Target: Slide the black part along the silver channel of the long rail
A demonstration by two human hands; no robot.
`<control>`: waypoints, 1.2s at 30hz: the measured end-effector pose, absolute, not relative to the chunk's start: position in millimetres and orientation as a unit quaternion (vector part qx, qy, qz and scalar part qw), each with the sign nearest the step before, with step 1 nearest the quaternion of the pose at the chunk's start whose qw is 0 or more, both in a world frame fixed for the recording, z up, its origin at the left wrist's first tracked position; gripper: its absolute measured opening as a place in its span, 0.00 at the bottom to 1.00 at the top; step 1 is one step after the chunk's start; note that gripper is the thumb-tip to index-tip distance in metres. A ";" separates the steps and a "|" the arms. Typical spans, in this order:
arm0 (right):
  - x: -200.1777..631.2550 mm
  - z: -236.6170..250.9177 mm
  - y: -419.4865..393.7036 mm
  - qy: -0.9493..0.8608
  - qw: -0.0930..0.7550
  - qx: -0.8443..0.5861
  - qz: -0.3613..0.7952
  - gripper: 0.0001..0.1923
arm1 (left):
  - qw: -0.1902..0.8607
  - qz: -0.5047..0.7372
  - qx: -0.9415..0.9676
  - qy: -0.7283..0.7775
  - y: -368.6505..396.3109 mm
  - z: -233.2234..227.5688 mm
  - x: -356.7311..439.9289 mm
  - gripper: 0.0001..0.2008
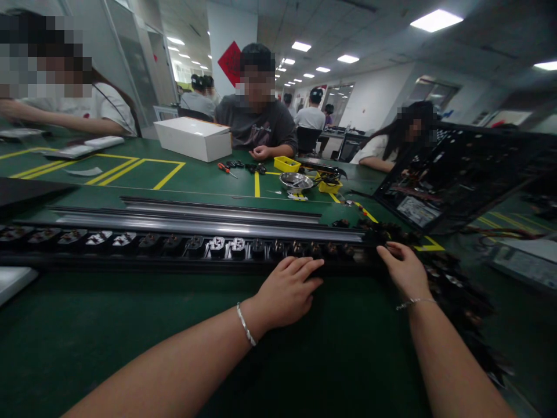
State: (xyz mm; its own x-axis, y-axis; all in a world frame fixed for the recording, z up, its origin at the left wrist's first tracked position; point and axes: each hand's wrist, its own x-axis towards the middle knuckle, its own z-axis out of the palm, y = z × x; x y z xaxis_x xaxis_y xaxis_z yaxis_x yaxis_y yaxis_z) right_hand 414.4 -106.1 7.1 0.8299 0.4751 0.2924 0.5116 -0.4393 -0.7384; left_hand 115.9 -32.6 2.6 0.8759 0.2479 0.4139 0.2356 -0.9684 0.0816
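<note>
My left hand [287,290] lies flat on the near edge of the long black socket strip [183,247], fingers [304,268] spread loosely and pressing down on the housing just beside the last filled sockets. My right hand [404,270] sits at the strip's right end, where a tangle of dark wired parts [452,290] spills off toward the edge; its fingertips curl into that bundle, but I cannot tell whether they pinch a piece or only touch it. The strip runs across the table in front of me, from far left to just under my right hand, with a silver metal rail [209,223] lying parallel just behind it. To do this well, I judge I should keep the left hand bearing down so the strip cannot slide, and work the right fingers one piece at a time so the wires do not snag. The table [130,337] is covered in green matting marked with yellow lines. Further back stand a white box [194,138], a red-handled screwdriver [226,169], yellow bins [287,164] and a metal bowl [296,182]. Other people sit along the far side, under rows of ceiling lights in a large open workroom.
</note>
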 end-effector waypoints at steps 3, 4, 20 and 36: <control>421.0 0.3 -105.9 -0.294 0.428 -0.854 -0.027 0.26 | 0.019 0.215 0.968 0.125 -32.6 2.6 115.9 0.17; 422.4 -1.4 -105.6 -0.296 0.423 -0.856 -0.028 0.26 | 0.020 0.216 0.968 0.123 -32.6 2.6 115.8 0.17; 421.4 -3.3 -104.2 -0.320 0.464 -0.824 -0.057 0.27 | 0.013 0.220 0.968 0.122 -32.3 1.2 116.2 0.16; 428.4 -5.9 -104.3 -0.308 0.491 -0.811 -0.082 0.22 | 0.016 0.218 0.969 0.120 -32.8 1.9 116.3 0.15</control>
State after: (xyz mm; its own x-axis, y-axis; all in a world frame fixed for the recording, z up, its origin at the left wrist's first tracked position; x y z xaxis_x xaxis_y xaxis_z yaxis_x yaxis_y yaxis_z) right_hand 428.4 -104.3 -5.9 0.7968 0.4194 0.4350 0.5799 -0.3286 -0.7455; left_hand 116.3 -32.8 1.9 0.8765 0.2396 0.4175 0.2254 -0.9707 0.0838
